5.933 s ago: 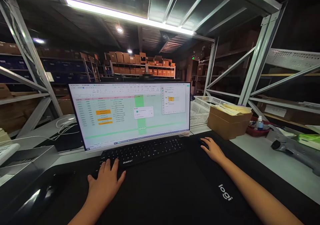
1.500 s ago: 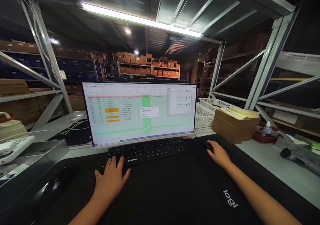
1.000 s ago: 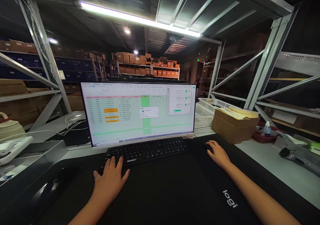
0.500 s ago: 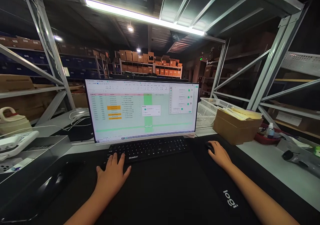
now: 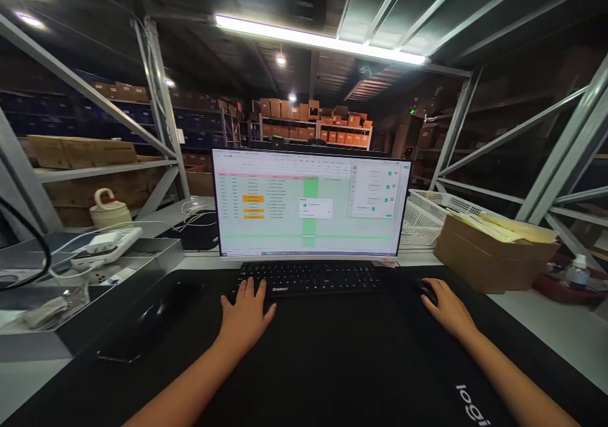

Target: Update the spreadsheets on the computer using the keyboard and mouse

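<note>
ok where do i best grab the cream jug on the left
Probably by the loop on top, left hand coming down from above: the jug stands upright and its loop arches up free, while the tray and white box crowd its lower front.

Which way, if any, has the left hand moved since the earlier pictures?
No, not visibly. Against the keyboard, the left hand sits at the same left end, its fingers left of the white lettering; the camera view has shifted.
</note>
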Demonstrator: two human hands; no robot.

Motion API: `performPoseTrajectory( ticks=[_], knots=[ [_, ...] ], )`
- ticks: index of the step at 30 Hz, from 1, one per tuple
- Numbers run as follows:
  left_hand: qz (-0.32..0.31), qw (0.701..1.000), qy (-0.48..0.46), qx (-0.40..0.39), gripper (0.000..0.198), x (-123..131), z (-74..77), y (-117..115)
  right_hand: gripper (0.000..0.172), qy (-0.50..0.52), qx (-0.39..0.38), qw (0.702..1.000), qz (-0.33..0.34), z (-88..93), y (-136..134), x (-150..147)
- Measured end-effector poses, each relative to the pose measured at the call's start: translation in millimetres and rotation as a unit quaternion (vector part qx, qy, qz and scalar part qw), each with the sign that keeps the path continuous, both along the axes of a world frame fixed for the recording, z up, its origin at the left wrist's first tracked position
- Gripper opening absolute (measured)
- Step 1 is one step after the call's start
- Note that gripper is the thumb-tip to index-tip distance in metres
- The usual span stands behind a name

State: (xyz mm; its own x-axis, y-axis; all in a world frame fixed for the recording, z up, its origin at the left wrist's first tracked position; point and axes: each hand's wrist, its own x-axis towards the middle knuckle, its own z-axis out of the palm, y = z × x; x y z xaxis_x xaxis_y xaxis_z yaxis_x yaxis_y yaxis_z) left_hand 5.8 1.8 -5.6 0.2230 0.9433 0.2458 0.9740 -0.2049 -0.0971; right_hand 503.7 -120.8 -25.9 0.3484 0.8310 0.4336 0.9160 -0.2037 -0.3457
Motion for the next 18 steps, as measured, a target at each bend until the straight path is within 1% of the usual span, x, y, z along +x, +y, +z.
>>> performPoseTrajectory(
  ticks=[4,9,13,18],
  knots=[
    [0.002,1.0,-0.002,0.0,0.064,1,-2.1,2,0.044,-0.001,0.019,1.0,0.009,-2.8,2,2],
    [-0.001,1.0,-0.004,0.0,0.064,0,-2.0,2,0.044,-0.013,0.006,1.0,0.018,-4.4,1,4],
    [-0.001,1.0,-0.004,-0.001,0.064,0,-1.1,1,0.043,-0.025,-0.003,1.0,0.008,-6.0,0,6],
    [0.003,1.0,-0.005,-0.003,0.064,1,-0.3,0,0.043,-0.04,0.002,0.999,0.001,-13.7,3,12]
  ],
)
